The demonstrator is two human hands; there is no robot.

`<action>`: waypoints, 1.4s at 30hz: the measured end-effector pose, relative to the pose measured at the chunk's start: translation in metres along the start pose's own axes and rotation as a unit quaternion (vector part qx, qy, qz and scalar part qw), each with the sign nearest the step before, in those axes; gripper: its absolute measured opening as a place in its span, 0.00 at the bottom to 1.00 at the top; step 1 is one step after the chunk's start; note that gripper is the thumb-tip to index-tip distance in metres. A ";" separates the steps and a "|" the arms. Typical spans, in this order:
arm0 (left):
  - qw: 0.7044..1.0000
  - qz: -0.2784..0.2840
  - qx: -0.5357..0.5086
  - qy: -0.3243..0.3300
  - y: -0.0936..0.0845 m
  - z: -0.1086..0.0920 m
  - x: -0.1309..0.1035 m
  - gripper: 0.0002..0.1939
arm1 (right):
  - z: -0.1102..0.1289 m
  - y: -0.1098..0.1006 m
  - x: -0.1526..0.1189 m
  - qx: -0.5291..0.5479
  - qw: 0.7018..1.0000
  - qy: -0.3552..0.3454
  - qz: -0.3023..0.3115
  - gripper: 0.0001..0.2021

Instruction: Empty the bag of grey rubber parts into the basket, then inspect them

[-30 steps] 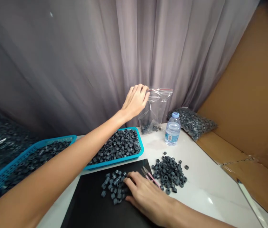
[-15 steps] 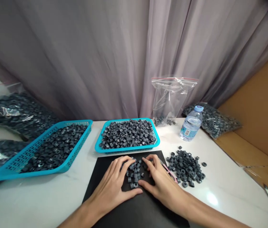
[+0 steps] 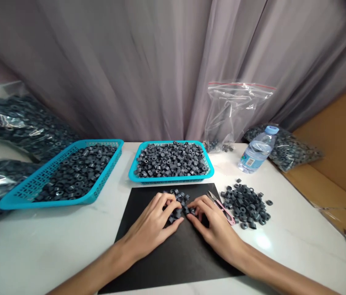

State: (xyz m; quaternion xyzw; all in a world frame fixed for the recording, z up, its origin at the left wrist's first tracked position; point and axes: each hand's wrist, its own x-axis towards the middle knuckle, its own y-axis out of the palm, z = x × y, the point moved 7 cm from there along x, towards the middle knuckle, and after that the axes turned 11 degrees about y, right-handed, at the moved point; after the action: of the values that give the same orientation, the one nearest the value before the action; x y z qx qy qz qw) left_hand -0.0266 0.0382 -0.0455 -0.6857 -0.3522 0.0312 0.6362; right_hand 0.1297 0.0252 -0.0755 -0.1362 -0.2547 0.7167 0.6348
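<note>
A small heap of dark grey plastic rings (image 3: 181,197) lies near the far side of the black mat (image 3: 173,264), between my two hands. My left hand (image 3: 152,223) curls round the heap's left side, with several rings between its thumb and bent fingers. From the other side, my right hand (image 3: 212,221) has its thumb and fingertips closed on rings at the heap's right edge. The fingers partly hide what each hand grips. Small scissors with pink handles (image 3: 228,215) lie just beyond my right hand at the mat's edge.
Behind the mat stands a blue basket (image 3: 173,179) full of rings; another blue basket (image 3: 94,193) is at the left. Loose rings (image 3: 248,205) are piled at the right. A water bottle (image 3: 258,150), an upright zip bag (image 3: 237,110) and filled bags (image 3: 22,127) stand around.
My fingers have drawn in on the heap from both sides, and both hands are more curled. The camera view has shifted, so the scissors show more fully.
</note>
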 end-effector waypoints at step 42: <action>0.795 -0.118 -0.527 -0.276 0.033 -0.010 -0.010 0.12 | 0.006 -0.024 -0.003 0.137 0.990 -0.012 -0.034 0.05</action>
State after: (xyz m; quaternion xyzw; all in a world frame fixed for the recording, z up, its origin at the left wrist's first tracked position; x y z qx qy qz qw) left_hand -0.0148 0.0264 -0.0773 -0.8305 -0.5527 -0.0468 0.0512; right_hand 0.1471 0.0229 -0.0577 -0.0309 -0.1660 0.7244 0.6684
